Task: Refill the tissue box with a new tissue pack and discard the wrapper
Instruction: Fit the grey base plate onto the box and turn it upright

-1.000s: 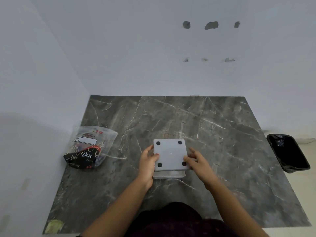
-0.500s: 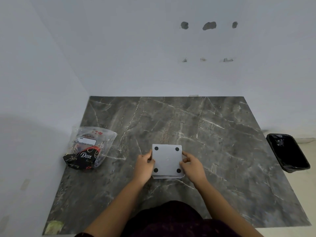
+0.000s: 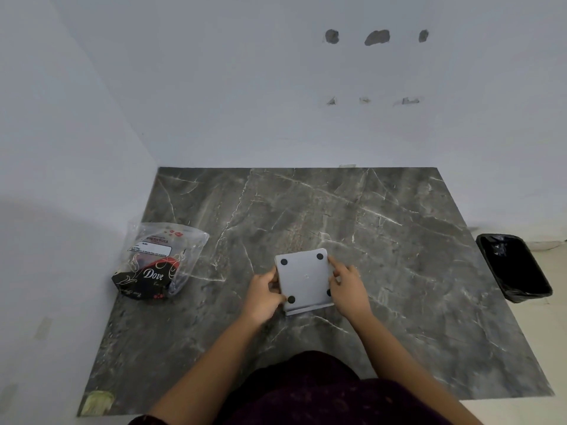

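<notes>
Both my hands, left hand (image 3: 263,294) and right hand (image 3: 346,289), clamp upturned tissue box (image 3: 303,279) at frame centre, tissue pack (image 3: 159,263) mid-left, black bin (image 3: 514,266) far right off marble table (image 3: 414,271).

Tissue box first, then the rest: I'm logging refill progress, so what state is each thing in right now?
tissue box: upside down on the table, padded base facing up, gripped at both sides.
left hand: holding the box's left edge.
right hand: holding the box's right edge.
tissue pack: lying on the table, far left, untouched.
bin: on the floor, open, black liner.
</notes>
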